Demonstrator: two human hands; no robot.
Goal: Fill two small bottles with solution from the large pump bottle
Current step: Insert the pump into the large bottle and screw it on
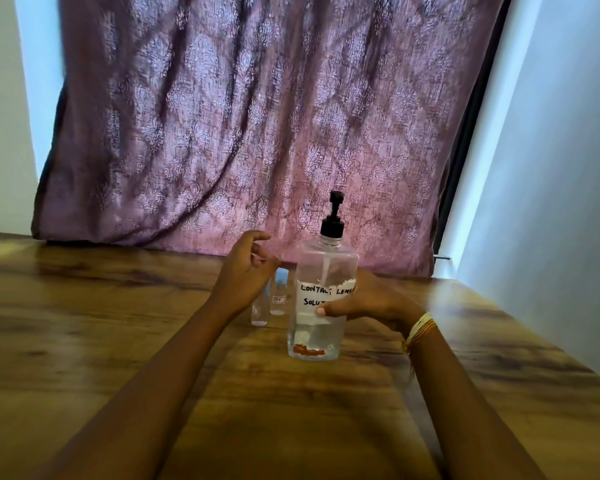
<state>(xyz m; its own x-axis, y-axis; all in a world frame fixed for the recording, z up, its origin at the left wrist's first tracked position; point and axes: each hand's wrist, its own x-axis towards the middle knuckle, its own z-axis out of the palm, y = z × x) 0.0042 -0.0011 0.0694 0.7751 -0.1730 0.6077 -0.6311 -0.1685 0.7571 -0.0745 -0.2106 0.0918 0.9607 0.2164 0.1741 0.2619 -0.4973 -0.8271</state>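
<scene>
A large clear pump bottle [321,292] with a black pump head and a white handwritten label stands upright on the wooden table [101,334], a little liquid at its bottom. My right hand [368,301] wraps around its middle from the right, thumb on the label. Two small clear bottles stand just left of it: one [279,296] with a pale blue cap, another [260,311] partly hidden behind my left wrist. My left hand [248,263] hovers above the small bottles, fingers loosely curled and holding nothing.
A purple patterned curtain [257,116] hangs behind the table's far edge. A pale wall [551,202] runs close along the right side of the table. Threads circle my right wrist [420,329].
</scene>
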